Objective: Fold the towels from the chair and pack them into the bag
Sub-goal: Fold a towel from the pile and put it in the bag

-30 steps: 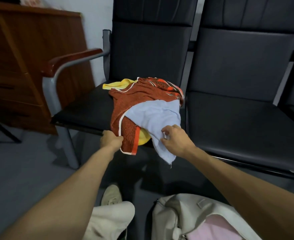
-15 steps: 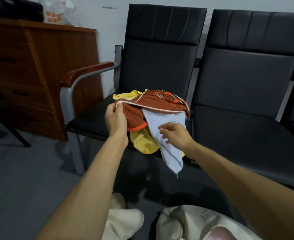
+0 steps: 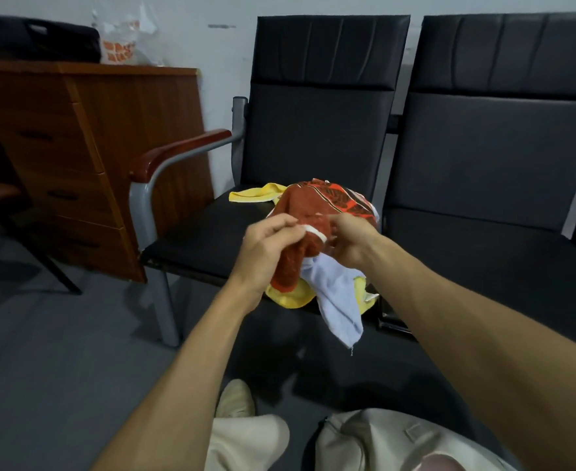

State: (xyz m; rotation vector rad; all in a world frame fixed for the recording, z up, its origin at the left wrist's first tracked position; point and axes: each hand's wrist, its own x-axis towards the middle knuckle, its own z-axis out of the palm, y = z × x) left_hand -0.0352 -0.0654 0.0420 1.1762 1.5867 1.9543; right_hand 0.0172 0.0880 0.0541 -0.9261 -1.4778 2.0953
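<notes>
Standing before a row of black chairs, both arms stretched forward. On the seat of the left chair (image 3: pixel 205 232), a heap of three towels, lying at the near right part of the seat.

On top, the red towel (image 3: pixel 317 202) with an orange leaf pattern, lifted a little at its near edge. Pinching the white hem of this towel with the left hand (image 3: pixel 266 248): grip closed, thumb pressed against the curled fingers, hem between them. Holding the same hem just to the right with the right hand (image 3: pixel 349 244), fingers curled round the cloth, grip closed on it too. A short piece of hem between the two hands.

Under the red towel, a pale blue towel (image 3: pixel 339 300), hanging over the near edge of the seat toward the floor. Lowest, a yellow towel (image 3: pixel 288 299), one more corner of it showing at the far left of the heap.

Near the feet, at the bottom of the view, the cream bag (image 3: pixel 364 440), something pink showing at its opening. Further right, a second black chair (image 3: pixel 483 256). At the left, a wooden table (image 3: pixel 116 130) with drawers, a plastic bag (image 3: pixel 120 49) on top.
</notes>
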